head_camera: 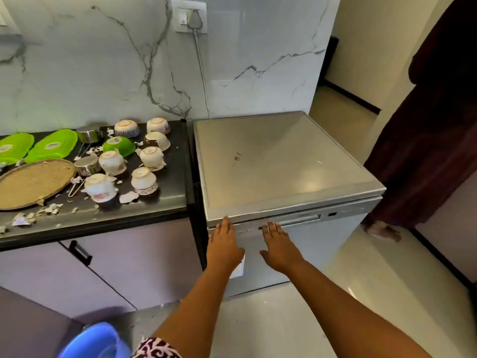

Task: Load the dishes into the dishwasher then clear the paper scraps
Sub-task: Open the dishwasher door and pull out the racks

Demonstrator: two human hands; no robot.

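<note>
Patterned sleeve (157,348) and a blue tub (95,342) sit at the bottom edge of the view, and both bare forearms reach forward from there to the dishwasher (284,161). The left hand (224,245) lies flat against the upper left of the door (322,244), fingers (226,224) straight and close together, tips just under the top lip. The right hand (280,248) rests beside it, fingers (273,228) straight and slightly spread, tips at the left end of the handle recess (299,220). Neither hand holds anything.

The door is closed, so I judge the task barely begun: opening the machine looks like the step in hand (whether the fingertips have hooked the recess yet, I cannot tell).

Everything to be loaded sits on the dark counter (165,200) to the left of the machine. There are several upturned cups (147,178), two green plates (53,146), a green bowl (118,146), steel cups (89,134) and a woven tray (33,182). Paper scraps (127,197) lie scattered among the dishes and along the counter's front edge, with a few on the floor near the tub.

Both parts of the job remain: no dish is in the machine as far as the view shows, and no scrap has been gathered.
</note>
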